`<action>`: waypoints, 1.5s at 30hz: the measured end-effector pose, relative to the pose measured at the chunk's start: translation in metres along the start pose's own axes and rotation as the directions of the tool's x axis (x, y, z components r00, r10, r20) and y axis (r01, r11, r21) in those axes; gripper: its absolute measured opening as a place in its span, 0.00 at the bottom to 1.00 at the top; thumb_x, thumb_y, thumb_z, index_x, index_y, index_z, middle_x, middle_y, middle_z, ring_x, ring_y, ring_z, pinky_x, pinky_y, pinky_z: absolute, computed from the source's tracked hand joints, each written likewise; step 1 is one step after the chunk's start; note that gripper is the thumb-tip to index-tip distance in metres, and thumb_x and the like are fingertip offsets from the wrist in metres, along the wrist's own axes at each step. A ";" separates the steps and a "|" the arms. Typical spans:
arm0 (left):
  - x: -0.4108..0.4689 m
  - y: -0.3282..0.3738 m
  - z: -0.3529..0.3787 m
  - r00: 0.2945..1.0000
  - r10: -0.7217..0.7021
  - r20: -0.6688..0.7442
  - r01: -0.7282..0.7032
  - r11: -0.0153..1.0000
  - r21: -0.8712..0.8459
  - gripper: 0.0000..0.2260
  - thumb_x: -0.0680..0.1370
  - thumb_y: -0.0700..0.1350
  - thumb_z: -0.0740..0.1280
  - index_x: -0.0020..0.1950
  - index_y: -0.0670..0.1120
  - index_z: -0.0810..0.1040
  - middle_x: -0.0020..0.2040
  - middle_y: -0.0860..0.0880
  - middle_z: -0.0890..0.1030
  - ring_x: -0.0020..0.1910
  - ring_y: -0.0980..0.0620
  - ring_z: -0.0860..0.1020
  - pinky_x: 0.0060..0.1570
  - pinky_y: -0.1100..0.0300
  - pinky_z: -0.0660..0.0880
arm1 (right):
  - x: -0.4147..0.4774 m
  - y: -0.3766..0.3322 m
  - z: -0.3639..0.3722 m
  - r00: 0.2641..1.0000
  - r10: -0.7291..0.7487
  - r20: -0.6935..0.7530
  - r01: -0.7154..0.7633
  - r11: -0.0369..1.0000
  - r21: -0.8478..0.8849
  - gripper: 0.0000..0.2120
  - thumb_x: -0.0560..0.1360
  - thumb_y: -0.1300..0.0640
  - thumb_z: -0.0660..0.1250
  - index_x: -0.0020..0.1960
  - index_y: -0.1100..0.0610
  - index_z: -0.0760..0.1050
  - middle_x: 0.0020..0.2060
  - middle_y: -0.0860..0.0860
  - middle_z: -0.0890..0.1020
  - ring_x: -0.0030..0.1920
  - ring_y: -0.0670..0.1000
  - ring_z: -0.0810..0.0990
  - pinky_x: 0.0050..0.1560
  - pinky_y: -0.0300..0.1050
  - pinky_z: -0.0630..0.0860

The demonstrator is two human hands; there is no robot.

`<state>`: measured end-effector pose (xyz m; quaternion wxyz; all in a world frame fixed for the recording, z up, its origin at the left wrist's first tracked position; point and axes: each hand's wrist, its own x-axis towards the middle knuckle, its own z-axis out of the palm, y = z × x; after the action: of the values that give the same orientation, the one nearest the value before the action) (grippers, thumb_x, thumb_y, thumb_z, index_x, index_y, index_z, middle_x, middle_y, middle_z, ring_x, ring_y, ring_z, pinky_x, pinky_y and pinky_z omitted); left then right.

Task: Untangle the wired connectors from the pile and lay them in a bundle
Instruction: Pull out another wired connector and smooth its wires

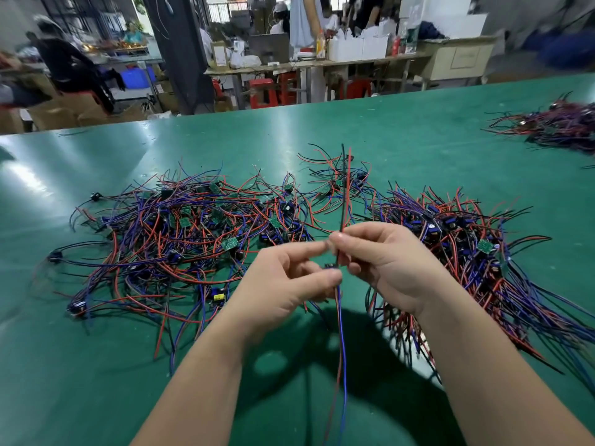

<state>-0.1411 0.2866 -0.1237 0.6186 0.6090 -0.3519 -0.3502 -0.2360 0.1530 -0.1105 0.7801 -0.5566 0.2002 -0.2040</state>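
A tangled pile of wired connectors (180,233) with red, blue and black leads and small green boards spreads over the green table (96,365) at the left and centre. On the right lies a denser bundle of wired connectors (467,246) with its leads running toward the near right. Above the table in front of me, my left hand (283,284) and my right hand (383,262) both pinch one wired connector (344,194). Its black and red leads stick straight up. Its red and blue leads (342,342) hang down between my forearms.
Another heap of wired parts (560,127) lies at the table's far right. Beyond the far table edge stand workbenches with white boxes (357,48), red stools (262,93) and several people at work.
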 end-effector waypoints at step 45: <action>0.002 0.001 0.017 0.976 0.112 -0.188 -0.142 0.978 -0.155 0.15 0.63 0.40 0.77 0.46 0.40 0.78 0.36 0.47 0.84 0.33 0.54 0.82 0.33 0.63 0.78 | -0.004 -0.006 -0.003 0.997 0.036 0.063 -0.031 0.996 -0.084 0.02 0.60 0.59 0.73 0.29 0.57 0.81 0.27 0.51 0.79 0.26 0.44 0.74 0.29 0.32 0.71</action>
<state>-0.1548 0.2759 -0.1224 0.7177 0.5597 -0.3028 -0.2826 -0.2422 0.1510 -0.1051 0.7656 -0.5914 0.1925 -0.1644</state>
